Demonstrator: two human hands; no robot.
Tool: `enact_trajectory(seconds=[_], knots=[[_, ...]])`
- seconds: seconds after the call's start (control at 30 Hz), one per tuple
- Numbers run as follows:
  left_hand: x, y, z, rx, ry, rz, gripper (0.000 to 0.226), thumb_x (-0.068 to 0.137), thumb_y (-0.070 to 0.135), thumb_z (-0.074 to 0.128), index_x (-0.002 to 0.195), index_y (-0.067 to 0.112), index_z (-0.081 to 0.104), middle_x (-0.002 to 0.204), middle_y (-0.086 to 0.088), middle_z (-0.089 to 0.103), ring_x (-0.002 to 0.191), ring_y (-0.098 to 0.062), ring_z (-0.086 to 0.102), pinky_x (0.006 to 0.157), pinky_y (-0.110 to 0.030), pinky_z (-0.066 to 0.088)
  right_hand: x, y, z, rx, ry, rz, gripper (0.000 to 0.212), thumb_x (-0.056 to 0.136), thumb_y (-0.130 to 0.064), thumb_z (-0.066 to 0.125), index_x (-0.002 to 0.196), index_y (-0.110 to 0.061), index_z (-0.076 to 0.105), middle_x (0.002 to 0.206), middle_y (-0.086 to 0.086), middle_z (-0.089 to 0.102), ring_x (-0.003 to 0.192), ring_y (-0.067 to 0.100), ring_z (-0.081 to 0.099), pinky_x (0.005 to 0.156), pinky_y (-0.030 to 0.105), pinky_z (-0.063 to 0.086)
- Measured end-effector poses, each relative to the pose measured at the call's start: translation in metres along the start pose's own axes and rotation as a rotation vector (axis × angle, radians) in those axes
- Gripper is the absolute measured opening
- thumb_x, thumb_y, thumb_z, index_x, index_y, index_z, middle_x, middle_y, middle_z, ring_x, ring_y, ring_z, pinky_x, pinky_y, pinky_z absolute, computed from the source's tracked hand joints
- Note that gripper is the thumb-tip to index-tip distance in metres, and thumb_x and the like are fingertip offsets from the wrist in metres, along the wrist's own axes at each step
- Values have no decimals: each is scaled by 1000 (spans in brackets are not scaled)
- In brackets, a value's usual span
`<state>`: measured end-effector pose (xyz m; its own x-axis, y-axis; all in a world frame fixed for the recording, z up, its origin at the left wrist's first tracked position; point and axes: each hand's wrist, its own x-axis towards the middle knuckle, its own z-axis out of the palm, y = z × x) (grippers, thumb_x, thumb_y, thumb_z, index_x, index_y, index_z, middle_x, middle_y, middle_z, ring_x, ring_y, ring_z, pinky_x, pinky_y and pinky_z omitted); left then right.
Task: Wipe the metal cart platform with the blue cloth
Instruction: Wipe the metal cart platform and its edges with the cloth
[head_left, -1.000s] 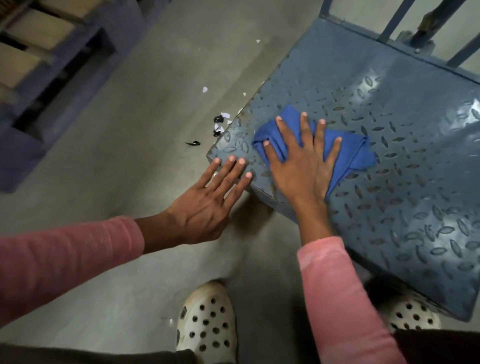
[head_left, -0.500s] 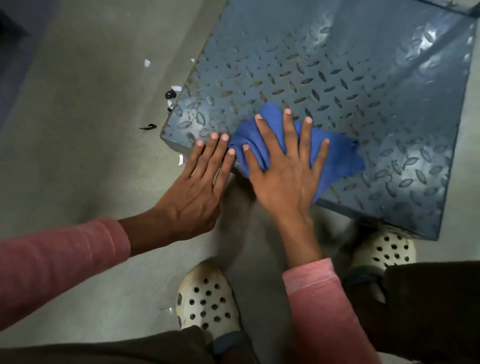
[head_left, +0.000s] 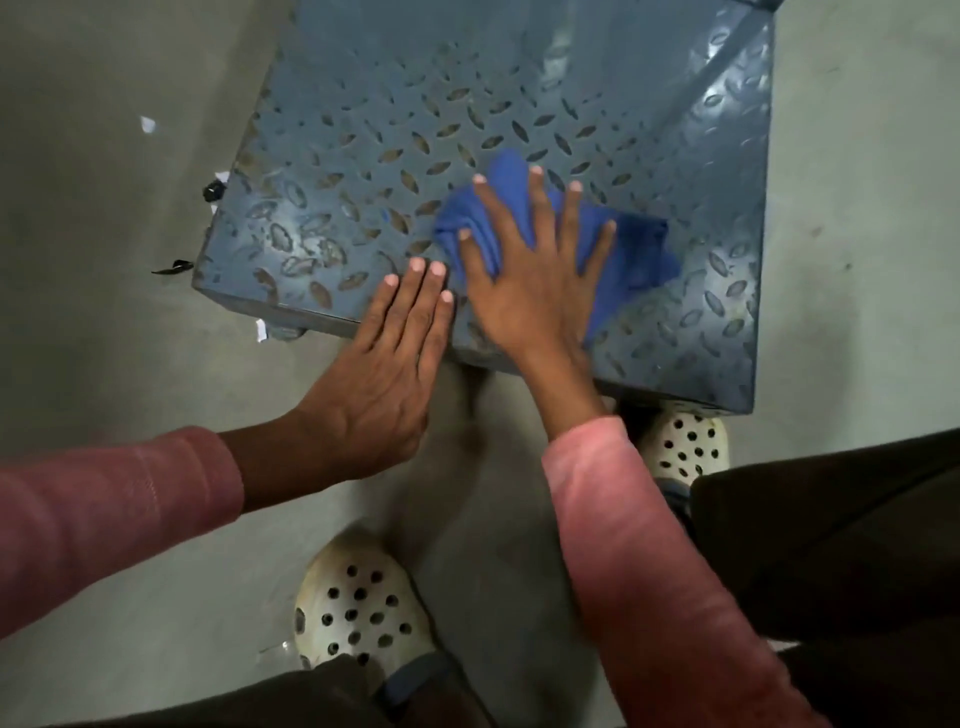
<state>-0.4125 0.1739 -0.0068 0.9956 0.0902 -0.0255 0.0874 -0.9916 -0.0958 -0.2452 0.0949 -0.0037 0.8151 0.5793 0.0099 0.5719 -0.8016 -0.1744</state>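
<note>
The metal cart platform (head_left: 363, 156) is blue-grey tread plate with raised oval studs and fills the upper middle of the head view. A crumpled blue cloth (head_left: 631, 249) lies on it near the front edge. My right hand (head_left: 530, 280) presses flat on the cloth with fingers spread, covering its middle. My left hand (head_left: 384, 364) lies flat beside it, fingers together, with the fingertips on the platform's front edge and the palm hanging over the floor. It holds nothing.
Grey concrete floor (head_left: 104, 364) surrounds the cart. Small white paper scraps (head_left: 147, 123) and dark bits (head_left: 211, 191) lie off the platform's left side. My two white perforated clogs (head_left: 358, 613) (head_left: 683, 441) stand just in front of the platform.
My right hand has slid the cloth to the right along the front of the platform. My left hand followed along the front edge. The view has tilted down and closer.
</note>
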Motion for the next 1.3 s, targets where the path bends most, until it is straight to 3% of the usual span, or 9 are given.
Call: enact_trajectory(seconds=[0.17,0.33,0.53,0.63,0.87,0.97,1.07,1.2,1.3], knots=[[20,3,-4,-55,41,81,88,108,52,31,162,-14,8,169,-40,4,161,-52,1,129,-63,13,26,20,-8,56,-75,-186,57,100,-72,30,155,-58,25,171,-15,15,160,22,3,125,60,-2],[18,5,-3,-170,85,171,91,108,65,18,165,-6,14,173,-30,6,163,-44,3,130,-61,19,-67,80,-13,15,50,400,62,100,-77,22,158,-57,10,173,-10,7,160,32,-1,120,72,-6],[15,1,-3,-154,59,149,92,107,68,18,166,-2,11,174,-28,3,164,-41,1,129,-62,21,-10,101,-20,66,43,532,65,99,-76,22,159,-55,9,174,-8,4,160,32,-6,120,70,-8],[11,-6,-2,-116,49,138,92,106,68,20,167,-1,12,174,-27,4,164,-41,3,129,-62,19,33,80,-15,88,56,410,64,101,-73,25,160,-52,15,174,-6,8,160,32,-2,123,64,-5],[-7,-26,3,-53,76,53,94,103,64,30,162,-9,25,168,-35,21,158,-53,19,122,-74,22,61,-70,14,-10,-25,-138,64,97,-76,29,157,-56,23,171,-16,16,159,27,7,124,58,-3],[-10,-29,1,-36,50,39,92,103,63,32,162,-8,27,167,-34,28,157,-53,20,121,-74,22,52,-69,12,0,-65,-245,64,95,-79,31,155,-59,23,170,-20,14,160,23,5,124,56,-3],[-16,-32,2,-31,58,30,91,103,63,32,163,-5,25,172,-28,20,160,-50,16,121,-75,20,17,-19,2,81,-5,-130,62,94,-80,32,153,-61,27,170,-20,16,160,22,4,126,54,-1],[-17,-30,3,-31,33,6,93,103,66,28,165,-3,21,174,-28,10,161,-49,9,122,-76,18,-22,56,-20,128,-39,202,62,96,-81,30,155,-61,22,172,-14,8,160,27,-5,126,58,-6],[-16,-26,6,-4,12,0,94,104,68,26,165,-3,18,174,-29,6,161,-50,6,122,-76,16,-24,58,-20,145,-25,323,60,98,-78,31,154,-60,25,173,-14,7,160,28,-7,125,60,-7]])
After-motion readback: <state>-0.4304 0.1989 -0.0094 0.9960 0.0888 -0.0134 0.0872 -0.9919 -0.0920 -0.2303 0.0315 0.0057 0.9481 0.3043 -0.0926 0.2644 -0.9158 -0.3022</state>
